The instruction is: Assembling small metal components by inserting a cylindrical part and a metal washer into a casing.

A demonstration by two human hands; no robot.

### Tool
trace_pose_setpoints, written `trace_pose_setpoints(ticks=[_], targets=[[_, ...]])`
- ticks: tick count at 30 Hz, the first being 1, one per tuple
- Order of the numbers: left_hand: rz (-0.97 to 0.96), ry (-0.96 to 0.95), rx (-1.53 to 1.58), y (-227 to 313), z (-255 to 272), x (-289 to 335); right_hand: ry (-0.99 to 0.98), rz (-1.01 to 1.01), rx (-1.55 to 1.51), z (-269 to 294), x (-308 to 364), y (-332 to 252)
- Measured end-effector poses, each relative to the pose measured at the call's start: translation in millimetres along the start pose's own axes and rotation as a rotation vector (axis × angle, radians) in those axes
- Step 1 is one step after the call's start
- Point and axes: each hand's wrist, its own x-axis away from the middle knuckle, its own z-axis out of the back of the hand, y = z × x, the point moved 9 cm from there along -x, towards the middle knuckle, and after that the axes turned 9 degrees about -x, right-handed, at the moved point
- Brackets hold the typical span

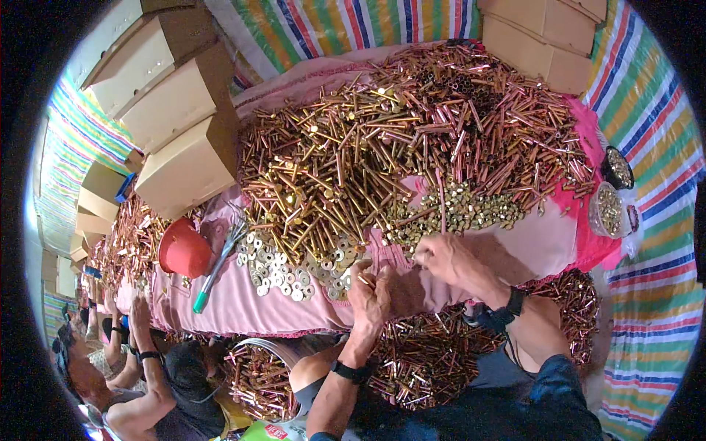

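Note:
Above the front edge of the pink cloth-covered table [316, 318], my left hand [370, 295] is closed, its fingers curled in a pinch. A small bit of metal seems to show at its fingertips, but I cannot make out its kind. To its left lie flat round washers [283, 278]. My right hand [450, 259] is farther right, fingers bent and pressed together beside a spread of small brass-coloured nuts [482, 211]; anything inside it is hidden. Beyond both hands rises a wide heap of long brass-coloured bolts and tubes [346, 162].
Cardboard boxes [187, 170] stack up at left, more boxes [540, 44] at the far right. A red bowl [184, 248] sits beside a green-ended tool with pale strands [213, 275]. Tubs of small parts [606, 209] stand right. More bolts [419, 360] lie below the table edge. Other people [132, 389] sit at left.

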Motion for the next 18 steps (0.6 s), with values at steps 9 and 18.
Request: trace_pose_setpoints(ticks=[9, 18], targets=[[-0.204, -0.182, -0.048, 28, -1, 4, 0.452, 0.254, 0.424, 39, -45, -16], [-0.17, -0.151, 0.037, -3, -2, 8, 0.397, 0.319, 0.607, 22, -46, -23]])
